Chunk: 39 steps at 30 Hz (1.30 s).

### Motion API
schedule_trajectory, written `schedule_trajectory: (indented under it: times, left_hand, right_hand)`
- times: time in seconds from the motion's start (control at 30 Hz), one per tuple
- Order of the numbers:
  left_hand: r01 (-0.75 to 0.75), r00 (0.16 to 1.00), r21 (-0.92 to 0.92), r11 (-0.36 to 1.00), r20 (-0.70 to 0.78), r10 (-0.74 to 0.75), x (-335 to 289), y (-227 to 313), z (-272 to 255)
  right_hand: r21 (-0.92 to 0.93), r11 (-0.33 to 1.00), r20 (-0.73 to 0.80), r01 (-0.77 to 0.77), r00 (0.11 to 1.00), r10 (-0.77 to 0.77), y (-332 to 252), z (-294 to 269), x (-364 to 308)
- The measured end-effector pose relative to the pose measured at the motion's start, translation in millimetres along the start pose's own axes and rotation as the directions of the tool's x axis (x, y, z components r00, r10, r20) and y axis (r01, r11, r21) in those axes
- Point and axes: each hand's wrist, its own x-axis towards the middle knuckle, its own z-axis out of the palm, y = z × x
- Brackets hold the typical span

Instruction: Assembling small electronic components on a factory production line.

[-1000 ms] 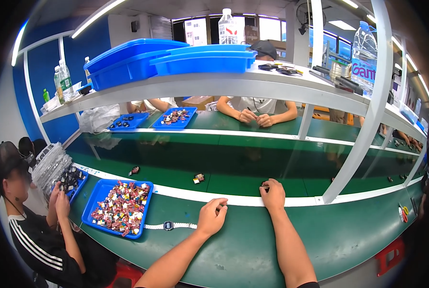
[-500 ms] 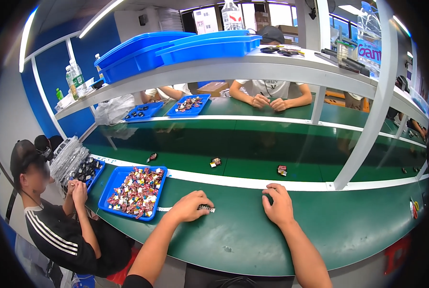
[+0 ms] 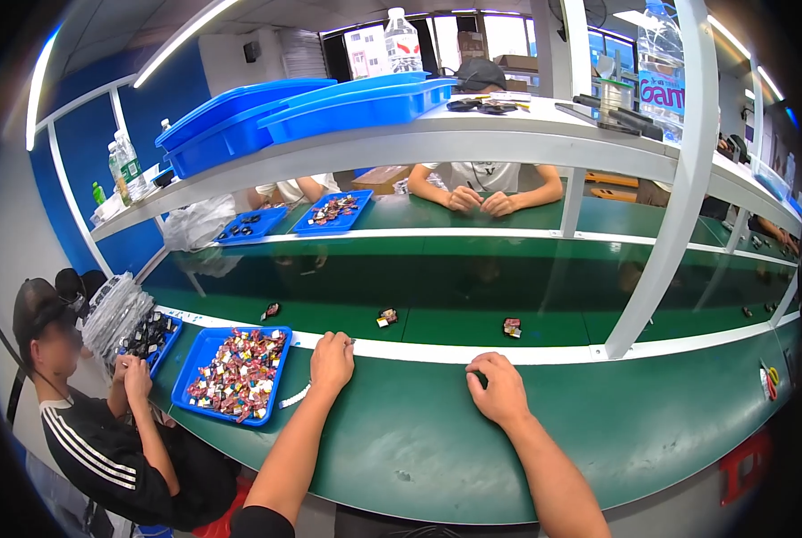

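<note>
My left hand (image 3: 333, 360) is over the near edge of the white rail, its fingers closed together and pointing away from me. A narrow strip of small white pieces (image 3: 295, 395) lies beside the blue tray (image 3: 280, 372) and curves behind my left wrist toward this hand. A small dark end shows at the fingertips; the rest of the grip is hidden. My right hand (image 3: 499, 390) rests on the green table (image 3: 419, 439), fingers loosely curled, thumb apart, with nothing visible in it. The tray is heaped with small red, white and yellow packaged pieces.
Three small packaged pieces lie on the green belt (image 3: 446, 296) beyond the white rail (image 3: 401, 349). A shelf post (image 3: 661, 206) rises at the right. At the left a person (image 3: 87, 430) handles something beside another tray. Scissors (image 3: 769, 381) lie at the far right.
My left hand has moved forward and left, from the table to the rail, and the strip's end has gone from the tabletop. My right hand has stayed nearly in place, fingers more curled.
</note>
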Motion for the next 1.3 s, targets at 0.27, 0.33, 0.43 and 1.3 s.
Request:
schedule_trajectory:
  times: [0.27, 0.33, 0.43, 1.3]
  left_hand:
    - [0.066, 0.997, -0.030, 0.997, -0.044, -0.067, 56.0, 42.5, 31.0]
    - [0.101, 0.994, -0.019, 0.995, -0.032, -0.102, 72.8, 44.8, 46.1]
    - [0.131, 0.986, 0.007, 0.991, 0.107, -0.131, 84.5, 45.3, 61.7]
    - [0.120, 0.973, -0.362, 0.925, 0.228, -0.037, -19.7, 83.8, -47.2]
  right_hand:
    - [-0.013, 1.000, 0.056, 0.000, 0.998, 0.000, 4.1, 3.3, 3.9]
    - [0.002, 1.000, 0.031, 0.001, 1.000, -0.001, 4.4, 3.1, 3.9]
    - [0.000, 1.000, 0.055, -0.029, 0.998, 0.029, 1.2, 3.8, 3.4]
    - [0.650, 0.525, 0.494, -0.549, 0.831, 0.256, -11.8, 22.5, 2.1]
